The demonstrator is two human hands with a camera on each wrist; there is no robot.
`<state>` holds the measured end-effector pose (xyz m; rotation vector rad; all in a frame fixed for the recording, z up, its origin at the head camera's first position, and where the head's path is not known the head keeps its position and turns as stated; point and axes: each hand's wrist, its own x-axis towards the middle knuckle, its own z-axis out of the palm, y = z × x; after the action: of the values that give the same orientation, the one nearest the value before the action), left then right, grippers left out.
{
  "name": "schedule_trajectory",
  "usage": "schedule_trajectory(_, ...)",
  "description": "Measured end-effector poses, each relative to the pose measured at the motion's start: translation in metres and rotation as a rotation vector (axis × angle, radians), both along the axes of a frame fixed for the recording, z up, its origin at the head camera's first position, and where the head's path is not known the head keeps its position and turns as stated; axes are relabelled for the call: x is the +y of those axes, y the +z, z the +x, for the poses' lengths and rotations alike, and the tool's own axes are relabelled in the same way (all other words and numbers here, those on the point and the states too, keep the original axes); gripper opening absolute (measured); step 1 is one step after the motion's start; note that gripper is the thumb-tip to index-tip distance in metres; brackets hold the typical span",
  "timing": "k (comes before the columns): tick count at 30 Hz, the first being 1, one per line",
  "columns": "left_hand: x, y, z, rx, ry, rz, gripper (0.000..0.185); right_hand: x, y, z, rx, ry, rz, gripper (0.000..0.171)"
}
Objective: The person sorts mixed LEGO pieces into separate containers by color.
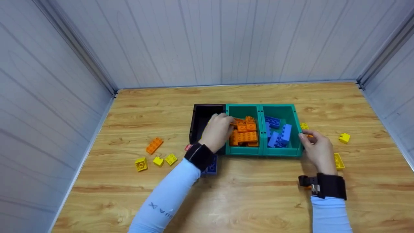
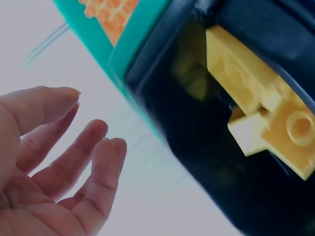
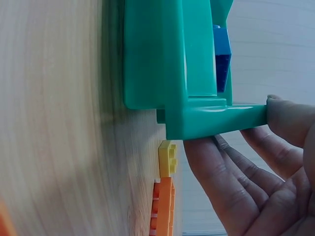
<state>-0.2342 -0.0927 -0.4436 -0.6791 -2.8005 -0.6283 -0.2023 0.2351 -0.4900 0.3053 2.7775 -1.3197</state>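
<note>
Three bins stand in a row: a black bin (image 1: 207, 111), a green bin (image 1: 244, 150) with orange bricks (image 1: 247, 137), and another green bin (image 1: 283, 152) with blue bricks (image 1: 285, 133). My left hand (image 1: 217, 131) is over the black bin near the orange bricks, its fingers loosely bent with nothing between them in the left wrist view. That view also shows yellow bricks (image 2: 238, 66) inside the black bin. My right hand (image 3: 251, 182) pinches the right green bin's rim at its outer corner, thumb on top and fingers against the outside.
Left of the bins lie an orange brick (image 1: 154, 145) and yellow bricks (image 1: 141, 164). A dark blue brick (image 1: 212, 165) sits in front of the black bin, partly behind my left wrist. More yellow bricks (image 1: 344, 138) lie to the right. Panel walls (image 1: 200, 42) enclose the table.
</note>
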Motion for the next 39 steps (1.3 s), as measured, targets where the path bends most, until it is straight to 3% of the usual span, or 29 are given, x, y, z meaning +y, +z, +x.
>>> schedule_trajectory(6,-0.045,0.006,0.020,-0.019,0.076,0.081,0.014,-0.001,0.000,0.000,0.006,-0.004,0.008,0.060)
schedule_trajectory(11,-0.082,0.007,0.037,-0.107,0.168,0.116,0.015,-0.002,0.000,0.001,0.021,-0.011,0.026,0.058)
schedule_trajectory(15,-0.106,-0.001,0.056,-0.198,0.204,0.129,0.016,-0.002,0.000,0.001,0.014,-0.009,0.026,0.060)
schedule_trajectory(19,-0.123,-0.014,0.077,-0.243,0.211,0.103,0.017,-0.001,0.001,0.001,0.021,-0.001,0.031,0.060)
schedule_trajectory(24,-0.137,-0.031,0.104,-0.242,0.240,0.090,0.020,-0.001,0.001,0.001,0.006,0.007,0.020,0.061)
schedule_trajectory(33,-0.143,-0.056,0.139,-0.320,0.343,0.114,0.061,-0.002,0.001,-0.001,-0.006,0.003,0.015,0.061)
schedule_trajectory(39,-0.140,-0.067,0.150,-0.330,0.357,0.005,0.047,-0.003,0.001,0.000,0.021,0.003,0.038,0.060)
